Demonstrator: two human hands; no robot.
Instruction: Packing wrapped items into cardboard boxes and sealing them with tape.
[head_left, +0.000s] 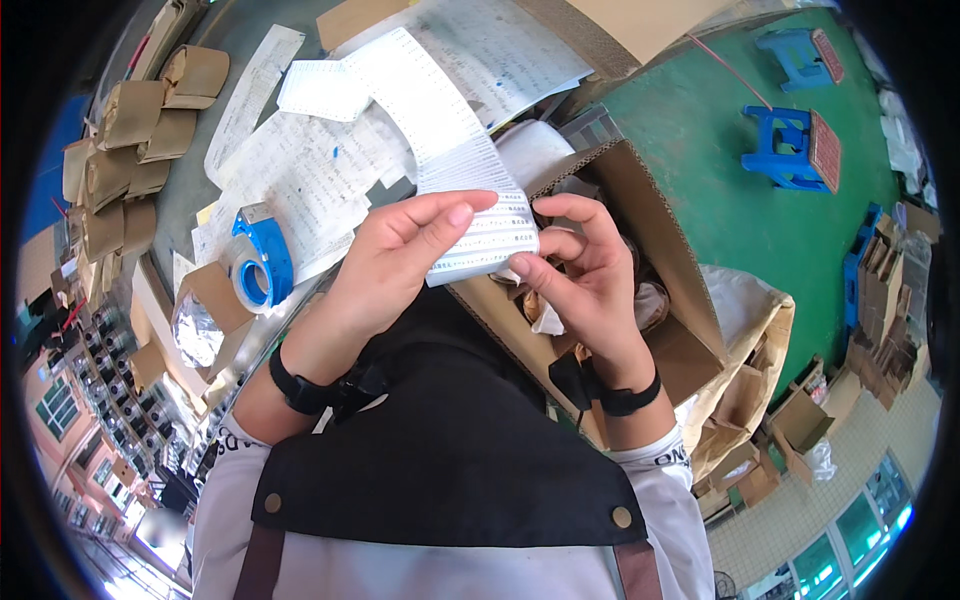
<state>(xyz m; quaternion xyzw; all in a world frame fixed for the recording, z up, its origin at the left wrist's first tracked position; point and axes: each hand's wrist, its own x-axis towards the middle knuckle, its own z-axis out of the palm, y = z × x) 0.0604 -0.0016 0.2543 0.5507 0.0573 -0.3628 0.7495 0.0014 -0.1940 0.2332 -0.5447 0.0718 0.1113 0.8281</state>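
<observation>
Holding a long white printed paper strip [455, 150] at its near end, both hands work above an open brown cardboard box [640, 230]: left hand [400, 265] has its grip clamped on the strip's lower edge, fingers on top; right hand [585, 275] pinches the strip's right corner between thumb and fingertips. Strip runs up and away over the grey counter [195, 200], where a blue tape dispenser [262, 258] sits left of the left hand among loose printed sheets [300, 170].

I see a long white printed label strip [455, 150] running far-left over an open brown carton [640, 200], small brown boxes [125, 150] stacked far left.
</observation>
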